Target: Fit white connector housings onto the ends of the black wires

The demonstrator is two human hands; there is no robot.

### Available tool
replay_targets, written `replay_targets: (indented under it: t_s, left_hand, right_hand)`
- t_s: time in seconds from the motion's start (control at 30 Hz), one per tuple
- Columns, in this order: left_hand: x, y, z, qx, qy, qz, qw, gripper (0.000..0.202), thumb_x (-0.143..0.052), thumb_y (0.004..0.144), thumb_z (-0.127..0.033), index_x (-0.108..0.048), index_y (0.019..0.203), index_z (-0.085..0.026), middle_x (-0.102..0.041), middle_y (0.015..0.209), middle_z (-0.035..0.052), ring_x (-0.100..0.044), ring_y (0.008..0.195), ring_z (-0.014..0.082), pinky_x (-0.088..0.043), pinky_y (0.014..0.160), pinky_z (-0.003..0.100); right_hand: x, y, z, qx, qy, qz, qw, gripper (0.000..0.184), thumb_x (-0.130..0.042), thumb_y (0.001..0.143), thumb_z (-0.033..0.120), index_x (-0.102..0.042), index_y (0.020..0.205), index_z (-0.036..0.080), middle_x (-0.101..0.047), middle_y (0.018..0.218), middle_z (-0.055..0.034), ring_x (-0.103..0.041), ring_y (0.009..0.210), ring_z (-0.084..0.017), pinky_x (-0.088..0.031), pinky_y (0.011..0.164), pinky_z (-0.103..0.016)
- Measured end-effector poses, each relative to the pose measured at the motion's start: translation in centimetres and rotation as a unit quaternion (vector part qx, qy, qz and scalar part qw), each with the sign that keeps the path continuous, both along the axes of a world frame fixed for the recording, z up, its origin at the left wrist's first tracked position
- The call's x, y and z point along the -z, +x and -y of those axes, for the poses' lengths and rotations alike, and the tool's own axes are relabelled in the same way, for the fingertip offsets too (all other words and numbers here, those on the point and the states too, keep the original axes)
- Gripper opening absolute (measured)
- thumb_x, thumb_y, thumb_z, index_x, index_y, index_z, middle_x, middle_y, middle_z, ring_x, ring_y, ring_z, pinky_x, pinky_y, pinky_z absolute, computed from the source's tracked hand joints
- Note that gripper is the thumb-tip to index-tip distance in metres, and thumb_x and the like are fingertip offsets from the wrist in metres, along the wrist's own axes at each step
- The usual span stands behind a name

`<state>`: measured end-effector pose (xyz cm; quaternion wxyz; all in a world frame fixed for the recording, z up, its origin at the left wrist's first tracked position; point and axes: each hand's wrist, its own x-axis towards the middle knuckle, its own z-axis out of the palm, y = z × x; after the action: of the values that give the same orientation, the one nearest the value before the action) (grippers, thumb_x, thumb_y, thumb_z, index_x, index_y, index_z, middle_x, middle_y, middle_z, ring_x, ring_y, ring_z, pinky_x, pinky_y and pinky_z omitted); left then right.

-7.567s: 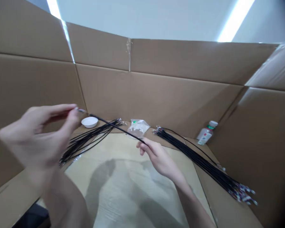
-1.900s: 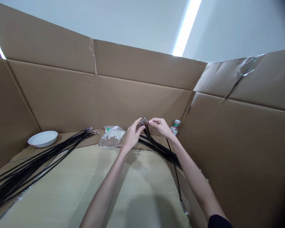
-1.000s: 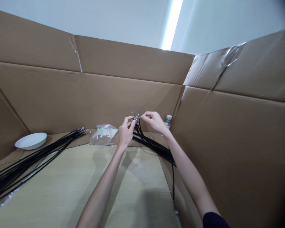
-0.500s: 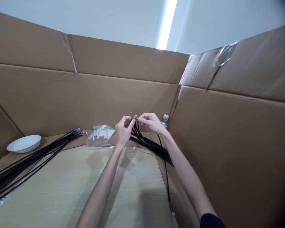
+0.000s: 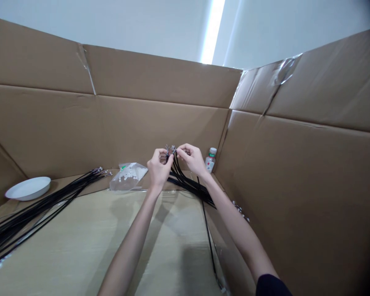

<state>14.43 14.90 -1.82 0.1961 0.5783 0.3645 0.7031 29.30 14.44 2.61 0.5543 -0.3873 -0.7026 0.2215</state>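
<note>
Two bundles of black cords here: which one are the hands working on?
The right-hand bundle, by the small bottle. Left hand and right hand pinch its raised far end; the left bundle lies untouched.

I see matt brown corrugated cardboard walls (image 5: pixel 160 123). Black cords (image 5: pixel 185 183) look smooth, slightly glossy, with shiny metal ends (image 5: pixel 170 149). Clear glossy plastic bag (image 5: pixel 128 176). White bowl (image 5: pixel 27 188) smooth, material unclear. Small bottle (image 5: pixel 210 159), plastic-looking.
</note>
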Motion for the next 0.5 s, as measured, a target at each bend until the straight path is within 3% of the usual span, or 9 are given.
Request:
replay_targets:
  t_s: [0.17, 0.3, 0.4, 0.5]
  left_hand:
    - [0.0, 0.2, 0.3, -0.023, -0.008, 0.008, 1.0, 0.018, -0.076, 0.079, -0.022, -0.061, 0.089, -0.021, -0.073, 0.08, 0.0004, -0.072, 0.07, 0.0156, -0.057, 0.07, 0.026]
    - [0.4, 0.0, 0.2, -0.038, 0.003, 0.043, 0.998, 0.018, -0.075, 0.081, -0.025, -0.061, 0.09, -0.02, -0.072, 0.081, -0.0009, -0.072, 0.072, 0.0141, -0.057, 0.071, 0.024]
    - [0.8, -0.4, -0.7, -0.055, -0.005, 0.078, 0.995, 0.017, -0.074, 0.083, -0.023, -0.06, 0.093, -0.019, -0.071, 0.084, -0.0004, -0.071, 0.075, 0.0133, -0.057, 0.071, 0.023]
    - [1.5, -0.5, -2.3, -0.048, -0.029, 0.082, 0.995, 0.019, -0.076, 0.086, -0.022, -0.063, 0.099, -0.016, -0.071, 0.089, 0.0011, -0.071, 0.081, 0.015, -0.059, 0.078, 0.028]
  right_hand:
    - [0.3, -0.7, -0.2, 0.0, -0.016, -0.016, 1.0, 0.027, -0.063, 0.087, 0.045, -0.062, 0.082, 0.019, -0.063, 0.075, -0.0003, -0.056, 0.07, -0.014, -0.044, 0.069, -0.028]
    - [-0.7, 0.4, -0.1, -0.035, -0.084, 0.037, 0.995, 0.025, -0.071, 0.08, 0.039, -0.066, 0.072, 0.016, -0.054, 0.06, 0.0044, -0.043, 0.056, -0.01, -0.032, 0.055, -0.026]
    - [-1.5, 1.7, 0.3, -0.068, -0.14, 0.064, 0.986, 0.024, -0.075, 0.077, 0.037, -0.069, 0.069, 0.015, -0.05, 0.053, 0.0061, -0.036, 0.049, -0.008, -0.025, 0.05, -0.025]
    - [-2.0, 2.9, 0.7, -0.07, -0.161, 0.043, 0.984, 0.026, -0.074, 0.081, 0.04, -0.07, 0.073, 0.015, -0.055, 0.057, 0.0043, -0.034, 0.048, -0.007, -0.02, 0.048, -0.025]
